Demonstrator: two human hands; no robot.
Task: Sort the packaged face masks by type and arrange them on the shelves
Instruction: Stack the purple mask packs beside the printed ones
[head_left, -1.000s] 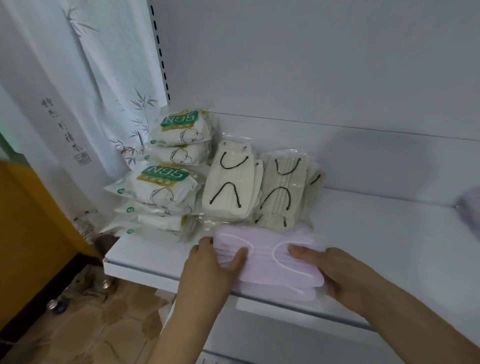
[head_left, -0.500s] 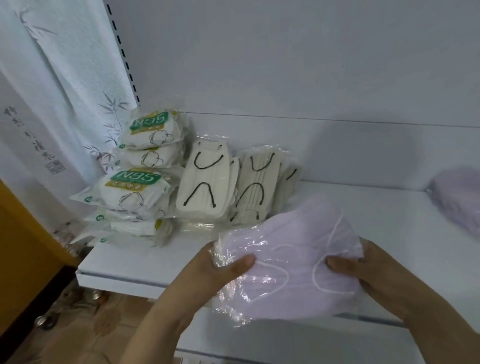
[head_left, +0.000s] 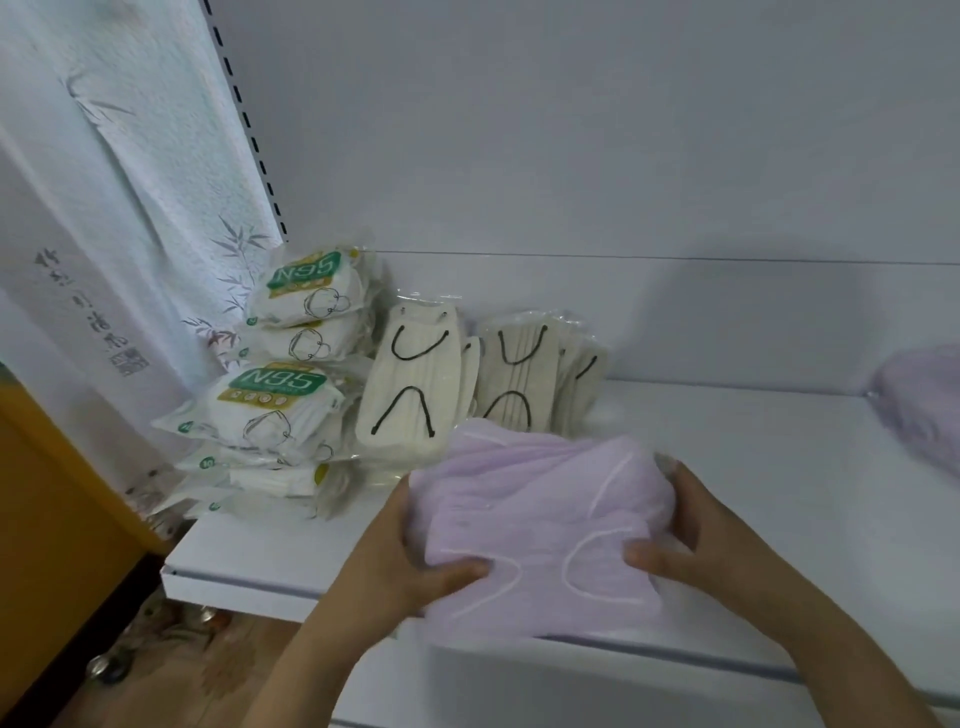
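Here, in the head view, both hands hold a stack of lilac masks (head_left: 545, 525) over the front edge of the white shelf (head_left: 727, 447). The left hand (head_left: 410, 566) grips the stack's left end, thumb on top; the right hand (head_left: 691, 540) grips its right end likewise. Behind, cream masks with black loops (head_left: 410, 395) lean against the back panel, just beside piled N95 packs (head_left: 270, 400). More lilac masks (head_left: 924, 405) lie at the far right.

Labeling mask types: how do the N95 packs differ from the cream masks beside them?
N95 packs are white with printed green labels; the cream masks sit in clear wrap showing black ear loops. N95 packs lie stacked flat; the cream masks lean upright against the back panel. Both sit at the shelf's left end.
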